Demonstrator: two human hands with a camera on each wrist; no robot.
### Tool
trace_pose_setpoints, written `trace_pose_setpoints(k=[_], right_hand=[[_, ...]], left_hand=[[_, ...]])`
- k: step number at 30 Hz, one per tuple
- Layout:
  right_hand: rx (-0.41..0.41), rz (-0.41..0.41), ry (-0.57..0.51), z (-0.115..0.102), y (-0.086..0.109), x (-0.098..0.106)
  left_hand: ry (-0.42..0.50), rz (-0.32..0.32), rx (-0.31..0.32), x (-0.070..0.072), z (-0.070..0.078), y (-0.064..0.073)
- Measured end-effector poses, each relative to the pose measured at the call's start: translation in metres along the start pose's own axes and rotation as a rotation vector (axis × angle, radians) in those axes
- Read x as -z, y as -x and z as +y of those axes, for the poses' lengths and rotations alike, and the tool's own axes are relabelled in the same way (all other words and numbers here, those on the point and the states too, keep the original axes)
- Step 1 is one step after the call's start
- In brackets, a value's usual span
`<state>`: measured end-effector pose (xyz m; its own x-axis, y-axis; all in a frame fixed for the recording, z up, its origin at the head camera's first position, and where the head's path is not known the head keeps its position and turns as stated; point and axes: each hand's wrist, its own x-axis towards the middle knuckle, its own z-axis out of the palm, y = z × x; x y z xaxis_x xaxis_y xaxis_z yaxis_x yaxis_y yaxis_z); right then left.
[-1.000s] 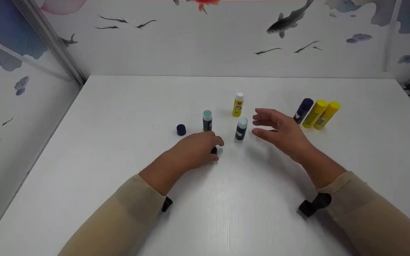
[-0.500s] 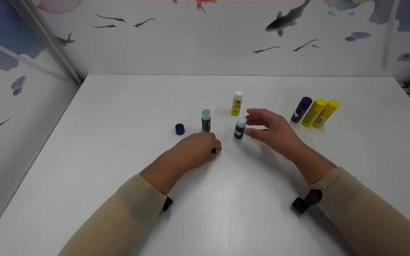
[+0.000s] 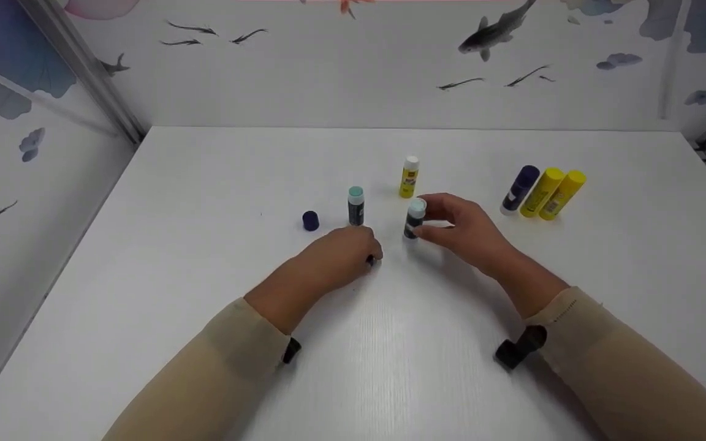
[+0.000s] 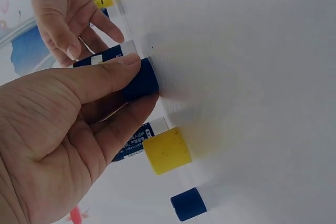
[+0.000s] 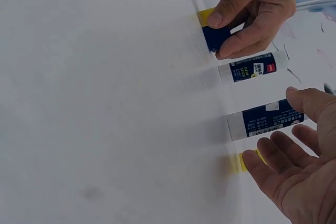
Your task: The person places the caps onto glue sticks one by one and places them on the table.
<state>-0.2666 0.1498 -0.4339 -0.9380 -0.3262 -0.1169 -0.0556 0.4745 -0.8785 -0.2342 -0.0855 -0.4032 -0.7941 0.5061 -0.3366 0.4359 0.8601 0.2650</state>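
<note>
My left hand (image 3: 341, 257) pinches a dark blue cap (image 4: 143, 80) between thumb and fingers, low over the table. A yellow cap (image 4: 168, 150) stands beside that hand, hidden behind it in the head view. My right hand (image 3: 466, 229) is spread around an uncapped navy glue stick (image 3: 413, 225) that stands upright; the thumb tip overlaps its label and the other fingers lie loosely behind. Another uncapped glue stick (image 3: 356, 205), with a pale green tip, stands just beyond my left hand. A second dark blue cap (image 3: 310, 220) sits left of it.
A yellow glue stick with a white top (image 3: 409, 176) stands behind the uncapped pair. To the right, a capped navy glue stick (image 3: 520, 188) and two yellow ones (image 3: 542, 193) stand in a row. Printed panels (image 3: 328, 73) border the white table (image 3: 218, 184).
My right hand has moved left to the navy glue stick, its thumb now overlapping the label. My left fingers have closed in on the dark blue cap.
</note>
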Motion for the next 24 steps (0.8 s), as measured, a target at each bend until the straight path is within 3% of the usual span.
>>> trace_pose_setpoints(k=[16, 24], right_hand=[[-0.003, -0.009, -0.015, 0.0005, -0.0058, -0.0044], [-0.003, -0.015, -0.033, 0.0022, -0.0075, -0.0047]], left_hand=[[0.02, 0.034, -0.04, -0.0021, -0.0018, -0.0014], [0.042, 0.017, -0.021, -0.0007, -0.0019, -0.0011]])
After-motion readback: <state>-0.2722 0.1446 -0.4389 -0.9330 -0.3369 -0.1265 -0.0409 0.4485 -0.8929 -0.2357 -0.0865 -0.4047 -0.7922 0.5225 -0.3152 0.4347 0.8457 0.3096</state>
